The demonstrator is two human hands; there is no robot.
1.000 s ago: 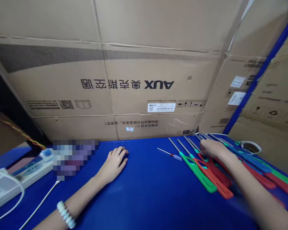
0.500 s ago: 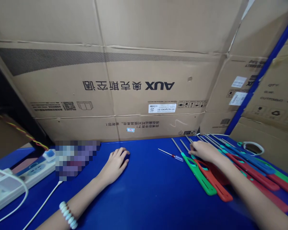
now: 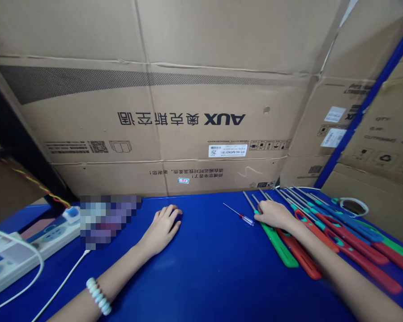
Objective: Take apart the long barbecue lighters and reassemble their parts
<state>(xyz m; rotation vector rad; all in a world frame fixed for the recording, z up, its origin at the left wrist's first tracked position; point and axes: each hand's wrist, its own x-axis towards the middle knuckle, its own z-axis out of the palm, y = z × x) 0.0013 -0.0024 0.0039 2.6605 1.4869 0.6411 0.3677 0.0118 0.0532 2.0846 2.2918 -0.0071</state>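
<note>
My right hand (image 3: 274, 214) reaches over the left end of a row of long-nosed gas lighters, its fingers closed round the upper part of a green lighter (image 3: 279, 245). A red lighter (image 3: 304, 257) lies just beside it, partly under the hand and forearm. To the left of that hand is a small screwdriver (image 3: 246, 220) with a clear handle. My left hand (image 3: 164, 227) rests palm down on the blue table (image 3: 201, 273), fingers loosely bent and apart, holding nothing.
More red, blue and green lighters (image 3: 366, 261) lie to the right under and past my forearm. A roll of tape (image 3: 354, 206) sits behind them. At left are a white power strip (image 3: 58, 237), cables and a blurred-out item (image 3: 110, 219). Cardboard walls (image 3: 188, 89) enclose the back and right.
My right hand has shifted left from among the red lighters to the green one, which has turned slightly. My left hand stays in place.
</note>
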